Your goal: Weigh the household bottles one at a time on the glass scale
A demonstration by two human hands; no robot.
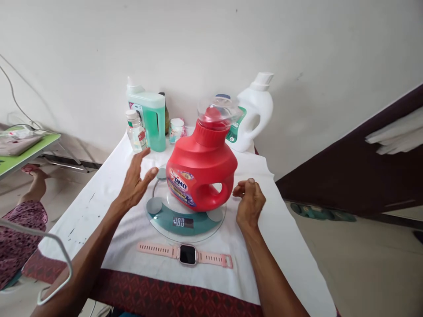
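Red detergent jug upright on round glass scale, on cloth-covered worktop. Left hand spread, just beside jug, not touching. Right hand loosely curled near handle, holding nothing. Best: keep both hands off jug and scale so display settles.

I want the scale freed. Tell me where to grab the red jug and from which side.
Grip the red jug by its built-in handle, best from the right. The handle loop faces the right hand, whose fingers sit just beside its opening. The jug stands upright on the scale, so lifting straight up should clear it. The left hand could steady the body.
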